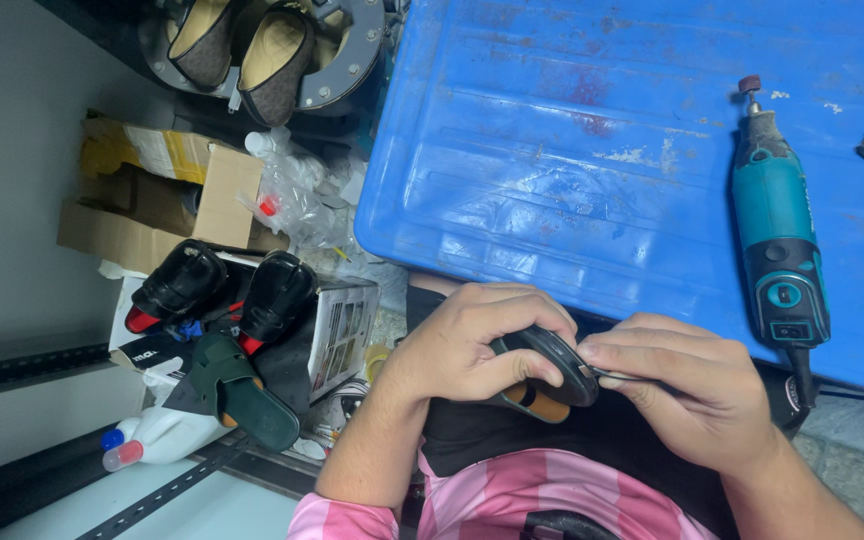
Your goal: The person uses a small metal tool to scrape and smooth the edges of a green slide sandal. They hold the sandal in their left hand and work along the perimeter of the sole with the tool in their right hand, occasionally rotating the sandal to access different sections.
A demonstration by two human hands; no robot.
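My left hand [467, 345] grips a dark shoe heel piece with a black sole and tan edge [544, 378], held over my lap. My right hand [687, 385] pinches the sole's edge from the right, with a thin dark strip or blade between its fingers against the sole. Both hands sit just below the front edge of a blue plastic lid [592, 150] that serves as a work surface.
A teal rotary tool [777, 220] lies on the blue lid at the right, its cord trailing down. To the left are black shoes with red soles [222, 290] on a box, a green sandal [237, 385], cardboard boxes [167, 195], plastic bags and brown shoes [242, 50].
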